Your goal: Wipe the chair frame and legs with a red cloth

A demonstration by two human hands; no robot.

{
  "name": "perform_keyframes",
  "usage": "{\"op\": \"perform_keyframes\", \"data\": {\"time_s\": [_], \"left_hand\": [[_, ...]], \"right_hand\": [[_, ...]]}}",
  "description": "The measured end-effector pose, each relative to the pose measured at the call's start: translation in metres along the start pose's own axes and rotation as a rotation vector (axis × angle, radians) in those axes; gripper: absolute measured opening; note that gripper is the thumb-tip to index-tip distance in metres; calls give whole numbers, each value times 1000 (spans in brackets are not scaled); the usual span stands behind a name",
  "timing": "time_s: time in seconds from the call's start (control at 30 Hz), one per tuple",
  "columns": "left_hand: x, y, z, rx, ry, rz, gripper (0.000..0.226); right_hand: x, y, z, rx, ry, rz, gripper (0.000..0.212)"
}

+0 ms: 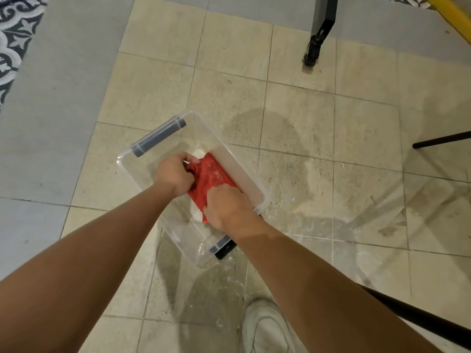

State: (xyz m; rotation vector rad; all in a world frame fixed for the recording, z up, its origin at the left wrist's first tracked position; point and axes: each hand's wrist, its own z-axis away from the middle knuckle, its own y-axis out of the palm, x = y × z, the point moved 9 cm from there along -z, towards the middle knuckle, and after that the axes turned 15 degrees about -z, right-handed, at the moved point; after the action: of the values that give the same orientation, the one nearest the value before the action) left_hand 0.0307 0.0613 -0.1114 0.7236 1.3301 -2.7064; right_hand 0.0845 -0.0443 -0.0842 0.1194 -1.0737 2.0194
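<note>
A red cloth (211, 177) lies stretched between both hands over a clear plastic tub (240, 171) with grey handles that stands on the tiled floor. My left hand (173, 174) grips the cloth's far left end, fingers curled round the bunched fabric. The near right end is held by my right hand (229, 207), fingers curled into it. A thin black chair leg (443, 140) reaches in from the right edge, and another black leg (418, 317) slants along the lower right behind my right forearm.
A dark table leg with a black foot (314, 50) stands at the upper middle, a yellow bar (451, 11) beside it. A patterned rug (15, 39) lies at the upper left. My white shoe (265, 327) is at the bottom. The tiles near the tub look wet and streaked.
</note>
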Motion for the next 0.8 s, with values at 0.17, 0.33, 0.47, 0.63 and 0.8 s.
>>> {"op": "perform_keyframes", "data": {"time_s": [0.17,0.33,0.47,0.63,0.8], "left_hand": [[0,12,-3,71,109,-366,44],[2,18,-9,144,15,-282,40],[16,28,-11,170,-95,-143,43],[17,32,-11,195,-94,-196,41],[-1,13,2,84,10,-337,53]], "right_hand": [[-8,15,-3,100,70,27,26],[-18,25,-13,120,162,62,38],[-21,29,-17,139,194,145,44],[-30,24,-19,98,158,187,35],[-17,13,-12,48,105,113,32]]}}
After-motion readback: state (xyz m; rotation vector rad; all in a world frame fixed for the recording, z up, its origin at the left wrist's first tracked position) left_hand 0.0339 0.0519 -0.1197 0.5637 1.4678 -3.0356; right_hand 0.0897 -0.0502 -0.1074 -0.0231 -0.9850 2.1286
